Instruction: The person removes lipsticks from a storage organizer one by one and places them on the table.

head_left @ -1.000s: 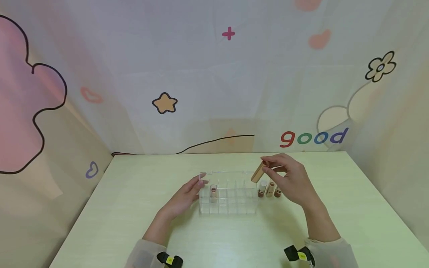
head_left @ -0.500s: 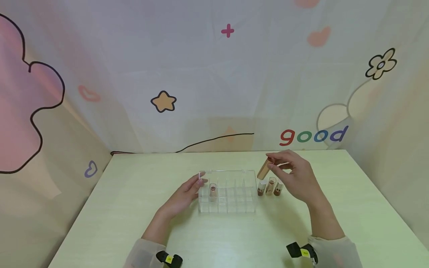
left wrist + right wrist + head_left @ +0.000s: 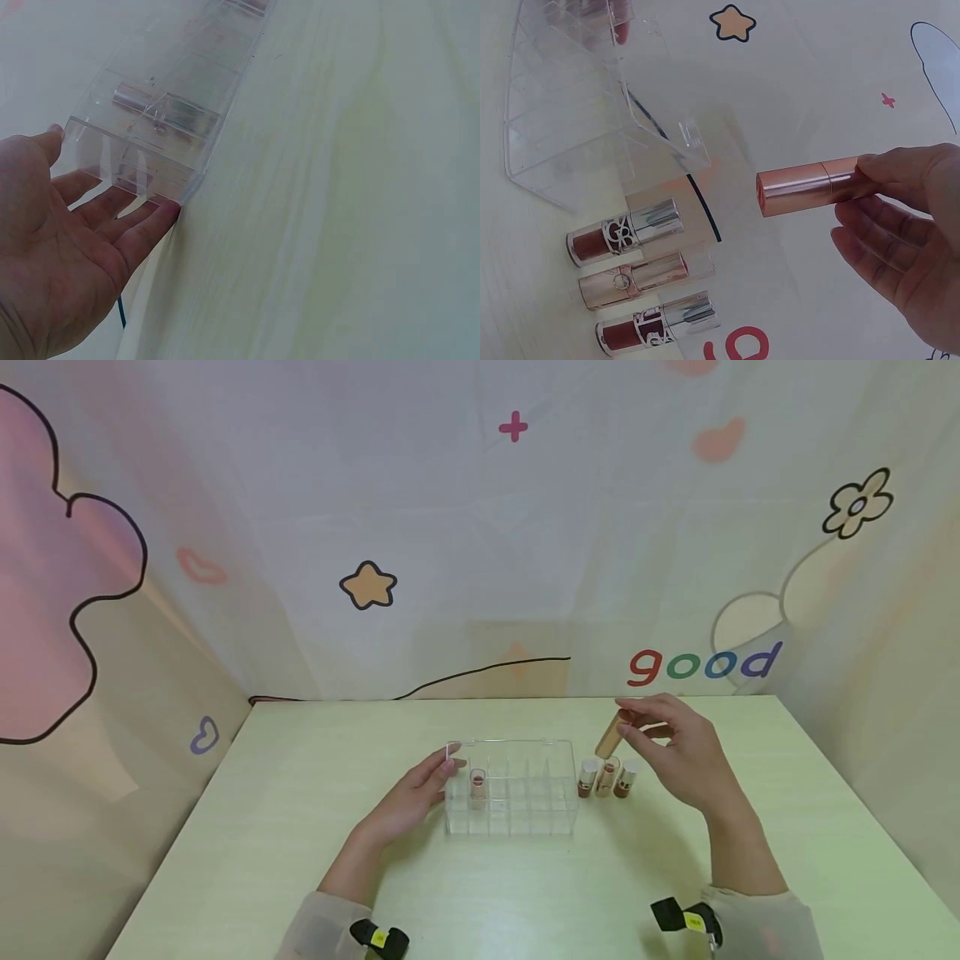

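My right hand (image 3: pixel 678 752) pinches a rose-gold lipstick (image 3: pixel 799 186) by one end between thumb and fingers, tilted in the air. Beneath it two lip gloss tubes with silver caps, one left (image 3: pixel 622 231) and one right (image 3: pixel 658 324), flank a gold lipstick with a clear cap (image 3: pixel 634 280). On the table left of them stands a clear compartment organizer (image 3: pixel 512 814), with one small lipstick (image 3: pixel 477 785) in a left slot. My left hand (image 3: pixel 75 247) rests on the organizer's left end, its fingers extended along the side wall and the thumb by the edge.
The pale wood table (image 3: pixel 517 893) runs back to a printed cloth (image 3: pixel 450 510) with a star and coloured letters. The organizer's raised clear back panel (image 3: pixel 525 752) stands up behind its compartments. Black straps with yellow tags circle both wrists.
My right hand has moved right with the rose-gold lipstick, away from the organizer and over the standing tubes. My left hand stays at the organizer's left end.
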